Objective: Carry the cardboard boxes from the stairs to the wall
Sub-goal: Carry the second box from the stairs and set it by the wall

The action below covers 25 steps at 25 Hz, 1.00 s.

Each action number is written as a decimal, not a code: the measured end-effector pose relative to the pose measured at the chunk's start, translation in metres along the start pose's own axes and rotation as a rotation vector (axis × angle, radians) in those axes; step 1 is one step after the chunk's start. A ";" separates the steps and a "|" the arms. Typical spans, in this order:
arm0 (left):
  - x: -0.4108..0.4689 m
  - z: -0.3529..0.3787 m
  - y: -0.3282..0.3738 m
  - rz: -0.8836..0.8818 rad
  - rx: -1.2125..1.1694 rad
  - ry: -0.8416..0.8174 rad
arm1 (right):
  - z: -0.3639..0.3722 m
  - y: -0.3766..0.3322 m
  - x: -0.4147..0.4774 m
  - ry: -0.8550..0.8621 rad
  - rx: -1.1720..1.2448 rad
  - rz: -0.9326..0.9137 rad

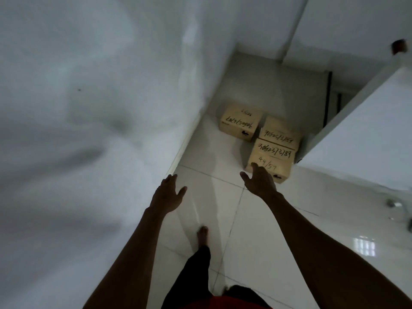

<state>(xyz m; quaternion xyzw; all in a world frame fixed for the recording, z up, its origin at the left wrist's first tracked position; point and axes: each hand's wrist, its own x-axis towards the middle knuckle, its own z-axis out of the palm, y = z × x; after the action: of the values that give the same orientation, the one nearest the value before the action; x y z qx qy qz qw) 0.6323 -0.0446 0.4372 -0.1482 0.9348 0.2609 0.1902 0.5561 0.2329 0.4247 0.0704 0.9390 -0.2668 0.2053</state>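
Three brown cardboard boxes with black handwriting lie on the white tiled floor ahead. The nearest box (273,158) carries "44/57"; a second box (279,132) sits right behind it, and a third box (240,121) stands further left. My right hand (258,179) stretches forward with fingers apart, its fingertips overlapping the near box's front corner; contact is unclear. My left hand (168,194) is open too, held over bare floor beside the left wall (100,108), holding nothing.
A white wall runs along the left, a white panel or door (361,139) juts in from the right beside the boxes. A dark opening (334,97) lies beyond them. My bare foot (202,236) steps on glossy tiles. Metal fittings (395,206) sit at the right edge.
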 end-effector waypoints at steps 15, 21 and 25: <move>0.326 0.044 0.209 0.251 0.151 -0.316 | -0.091 0.086 0.262 0.085 0.263 0.347; 0.461 0.172 0.265 0.224 0.123 -0.449 | -0.042 0.191 0.421 0.080 0.310 0.563; 0.577 0.305 0.268 0.224 0.149 -0.492 | 0.041 0.286 0.532 0.094 0.312 0.605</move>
<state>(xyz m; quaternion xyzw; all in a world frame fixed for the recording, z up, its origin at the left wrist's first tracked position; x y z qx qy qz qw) 0.1060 0.2383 0.0615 0.0385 0.8876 0.2388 0.3919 0.1578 0.4657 0.0330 0.3883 0.8319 -0.3308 0.2182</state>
